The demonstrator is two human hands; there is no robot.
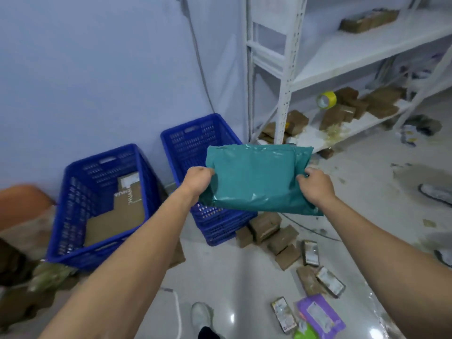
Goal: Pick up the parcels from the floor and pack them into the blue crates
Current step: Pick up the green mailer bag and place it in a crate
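A teal plastic mailer parcel (256, 179) hangs in the air over the right blue crate (186, 140). My left hand (197, 182) grips its left edge and my right hand (315, 185) grips its right edge. The left blue crate (73, 209) stands beside it against the wall, with flat brown cardboard (117, 216) inside. Several brown box parcels (271, 234) lie on the floor to the right of the right crate. Small packets (329, 281) and a purple mailer (320, 316) lie nearer to me.
A white metal shelf rack (286, 77) stands at the back right, with brown boxes and a yellow tape roll (326, 100) on its lower shelves. Brown parcels (46, 277) pile up left of the crates. My shoe (200, 316) is on the glossy floor. A cable (200, 67) runs down the wall.
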